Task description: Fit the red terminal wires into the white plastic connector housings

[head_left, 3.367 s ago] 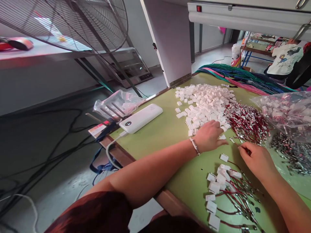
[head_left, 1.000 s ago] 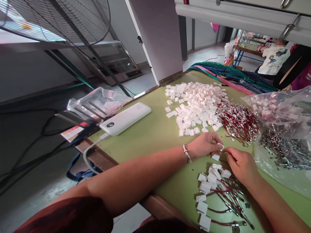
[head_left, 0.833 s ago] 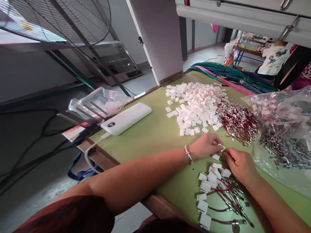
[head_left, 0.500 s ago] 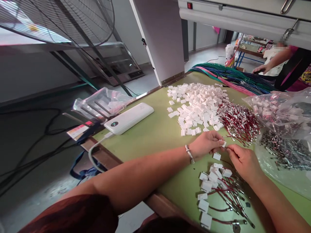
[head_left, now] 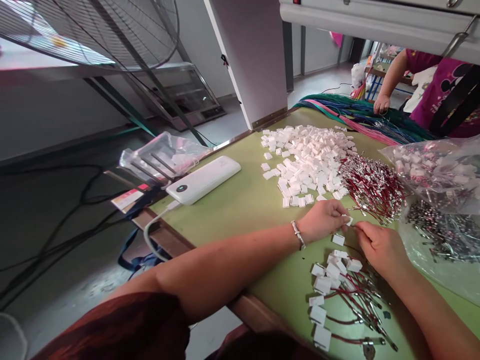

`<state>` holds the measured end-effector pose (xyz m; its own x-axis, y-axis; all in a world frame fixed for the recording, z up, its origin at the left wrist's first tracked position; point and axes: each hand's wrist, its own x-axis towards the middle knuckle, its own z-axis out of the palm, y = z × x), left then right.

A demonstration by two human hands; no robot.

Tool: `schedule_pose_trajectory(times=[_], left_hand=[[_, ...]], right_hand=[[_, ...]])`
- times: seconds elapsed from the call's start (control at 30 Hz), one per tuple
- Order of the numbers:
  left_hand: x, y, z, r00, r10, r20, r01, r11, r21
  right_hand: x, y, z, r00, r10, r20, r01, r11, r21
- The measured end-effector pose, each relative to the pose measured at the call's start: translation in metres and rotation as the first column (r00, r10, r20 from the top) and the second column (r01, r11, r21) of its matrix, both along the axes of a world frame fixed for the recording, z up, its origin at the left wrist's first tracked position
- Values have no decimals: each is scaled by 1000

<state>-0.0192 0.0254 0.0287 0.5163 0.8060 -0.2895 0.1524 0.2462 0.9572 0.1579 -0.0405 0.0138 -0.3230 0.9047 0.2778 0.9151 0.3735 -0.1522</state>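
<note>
My left hand (head_left: 327, 219) pinches a small white plastic connector housing (head_left: 348, 220) between thumb and fingers. Close on its right, my right hand (head_left: 377, 245) is closed on a thin wire whose end meets the housing; most of the wire is hidden by the fingers. Below the hands lies a group of white housings with short red wires (head_left: 348, 292) attached, metal terminals at their free ends. Beyond my left hand spreads a heap of loose white housings (head_left: 307, 155). Beside it is a pile of short red wires with metal terminals (head_left: 371, 187).
A white power bank (head_left: 204, 180) with a cable sits near the table's left edge, beside a clear plastic bag (head_left: 165, 150). Bags of parts (head_left: 442, 175) lie at right. Green, blue and pink wire bundles (head_left: 360, 117) cross the back, where another person's hand (head_left: 381, 104) rests. A fan (head_left: 112, 30) stands left.
The view has shifted slightly. My hands keep the housing and wire together in nearly the same place. The other person across the table has moved, with a hand now lower over the wire bundle.
</note>
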Motion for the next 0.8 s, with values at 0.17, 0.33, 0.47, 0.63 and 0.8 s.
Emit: schedule_pose_trajectory(times=[0.17,0.33,0.47,0.63,0.8], left_hand=[[-7,6,4,998,-43,36,47,990,-132],[-7,4,5,992,-91,87,105,981,-165],[-4,1,4,993,-63,104,81,981,-177],[-3,0,1,990,-135,37,136,990,-25],[-5,2,-9,954,-111,-278,244,829,504]], right_hand=[[3,0,1,1000,11,26,-13,997,79],[-2,-1,2,995,75,71,-88,975,202],[-11,-3,2,990,87,107,-112,961,252],[-8,-4,8,996,84,-12,-83,995,52],[21,13,19,969,-77,-233,16,967,-253]])
